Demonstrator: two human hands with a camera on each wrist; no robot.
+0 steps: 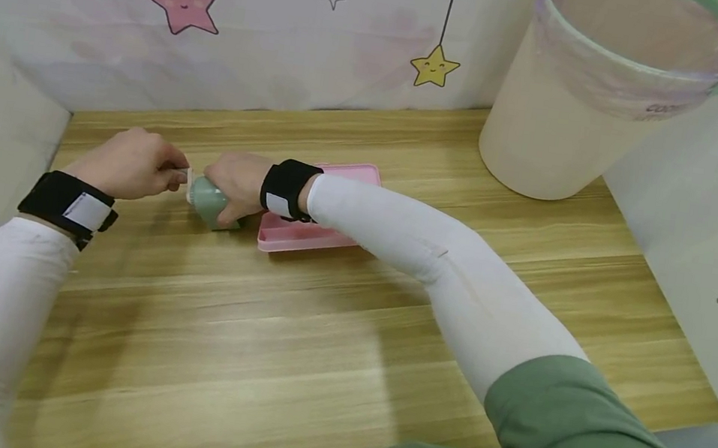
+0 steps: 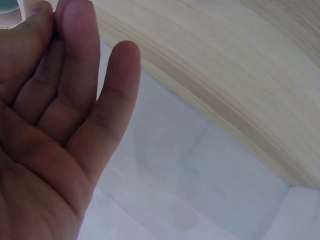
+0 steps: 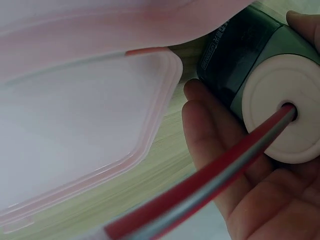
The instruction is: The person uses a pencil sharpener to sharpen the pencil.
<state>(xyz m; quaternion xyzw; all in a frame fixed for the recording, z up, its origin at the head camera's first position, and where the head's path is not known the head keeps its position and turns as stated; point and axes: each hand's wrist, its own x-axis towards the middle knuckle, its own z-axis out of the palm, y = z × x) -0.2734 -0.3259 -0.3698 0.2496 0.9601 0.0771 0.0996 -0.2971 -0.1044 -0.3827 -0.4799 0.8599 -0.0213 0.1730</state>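
Observation:
A green pencil sharpener (image 1: 208, 203) sits on the wooden table, its pale round front (image 3: 265, 95) visible in the right wrist view. A red-and-silver striped pencil (image 3: 215, 180) stands in the hole of that front. My right hand (image 1: 241, 180) grips the sharpener's body, fingers on one side and thumb on the other. At its left end, my left hand (image 1: 134, 164) pinches the small pale crank between thumb and fingers, the little finger apart. The crank is mostly covered by the fingertips. From the head view the pencil is hidden behind my right hand and wrist.
An open pink pencil case (image 1: 292, 239) lies right beside the sharpener, partly under my right wrist. A tall whitish bin (image 1: 549, 128) with a green rim and a plastic liner stands at the back right. Cloth walls with printed stars (image 1: 180, 0) enclose the table.

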